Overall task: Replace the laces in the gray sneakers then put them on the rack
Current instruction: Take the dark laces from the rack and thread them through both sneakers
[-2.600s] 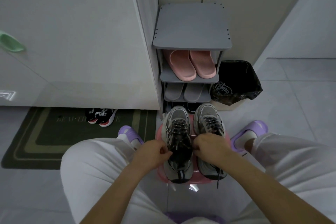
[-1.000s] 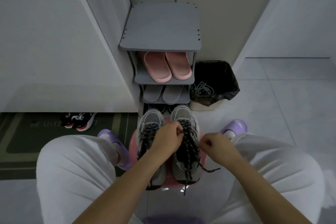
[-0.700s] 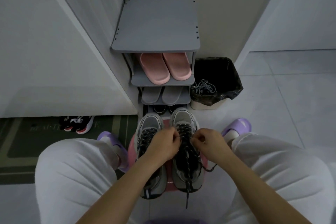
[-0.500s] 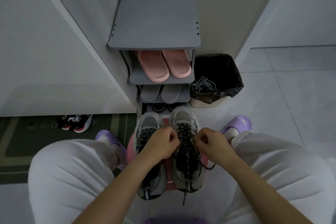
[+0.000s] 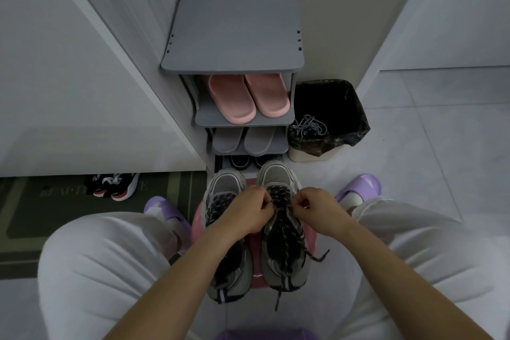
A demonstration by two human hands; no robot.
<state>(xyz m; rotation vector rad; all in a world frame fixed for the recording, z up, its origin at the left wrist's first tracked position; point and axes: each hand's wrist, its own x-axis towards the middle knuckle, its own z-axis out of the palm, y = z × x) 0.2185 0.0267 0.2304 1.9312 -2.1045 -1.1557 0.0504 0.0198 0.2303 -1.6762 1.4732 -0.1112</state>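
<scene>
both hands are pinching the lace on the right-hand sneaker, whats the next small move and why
Likely draw both strands outward to snug the crossing: the left hand and right hand each pinch the black lace near the toe end of the right-hand gray sneaker, and its loose ends dangle untied past the heel.

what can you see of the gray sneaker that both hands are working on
The gray sneaker has a mesh toe, darker side panels and a dark speckled lace threaded up its front. It sits upright on a pink stool, toe toward the rack, beside the other sneaker. The left hand and right hand pinch the lace near the toe; two loose ends trail past its heel.
</scene>
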